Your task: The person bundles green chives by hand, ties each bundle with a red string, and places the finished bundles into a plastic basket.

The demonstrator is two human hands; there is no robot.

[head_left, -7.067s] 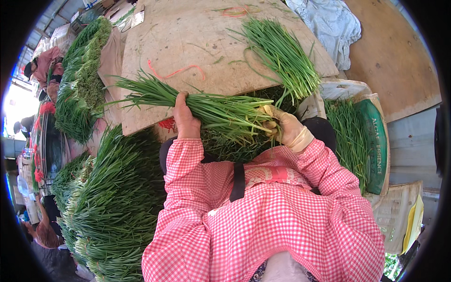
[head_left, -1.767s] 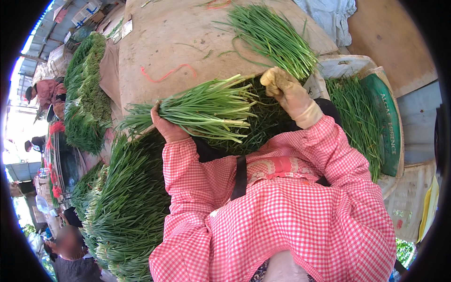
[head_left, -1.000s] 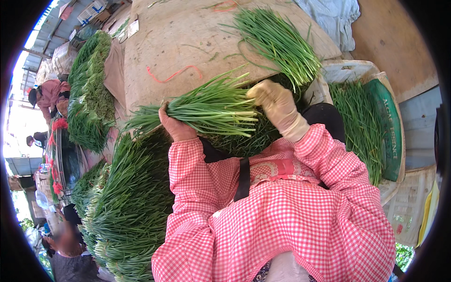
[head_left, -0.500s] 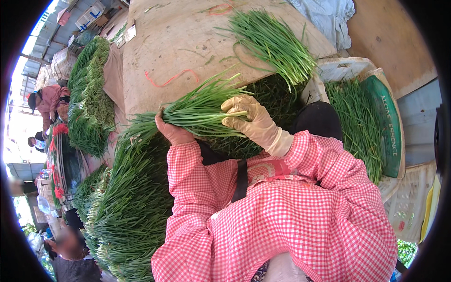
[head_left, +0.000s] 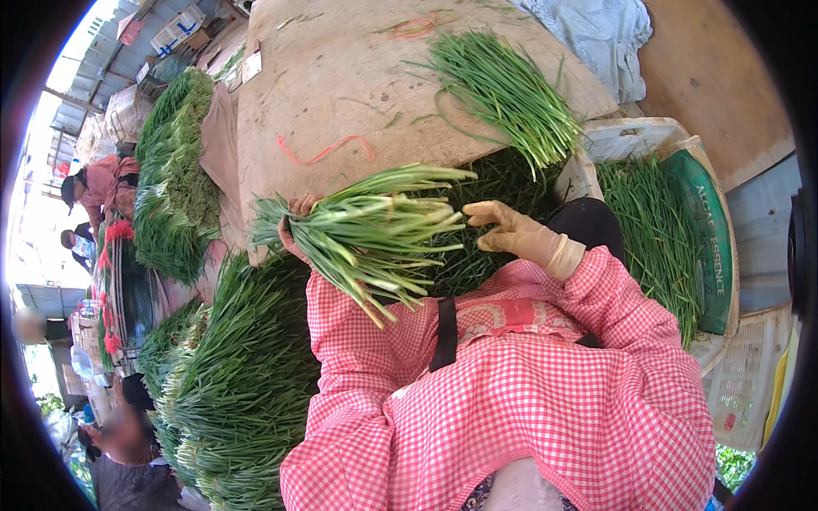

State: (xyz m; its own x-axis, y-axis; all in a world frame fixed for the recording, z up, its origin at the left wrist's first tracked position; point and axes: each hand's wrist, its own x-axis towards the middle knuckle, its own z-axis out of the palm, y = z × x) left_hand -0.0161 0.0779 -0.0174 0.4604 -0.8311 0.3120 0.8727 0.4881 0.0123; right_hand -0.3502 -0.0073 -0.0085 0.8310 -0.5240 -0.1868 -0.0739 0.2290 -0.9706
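Note:
My left hand (head_left: pixel 295 242) is closed around a bunch of garlic chives (head_left: pixel 375 228), held over the front edge of the board. Their pale stem ends fan out to the right and dark leaf tips stick out on the left. Just right of the stem ends, my right hand (head_left: pixel 521 233) in a cream glove has its fingers apart with nothing in them. Another chive bunch (head_left: pixel 511 98) lies on the wooden board (head_left: pixel 341 94) beyond. To the left of my left arm rises a large heap of chives (head_left: pixel 230 392).
A red tie string (head_left: pixel 324 157) lies on the board. At the right stands a white crate (head_left: pixel 626 136) of chives with a green sack (head_left: pixel 707 238) along its side. Dark leaves (head_left: pixel 503 183) lie below the board's edge. Farther left, a person (head_left: pixel 106 183) in pink is beside more chives.
The bunch has swung so its stems fan toward the right and front, off the heap at left. My right hand has let go of the stems and drawn back right, its fingers parting.

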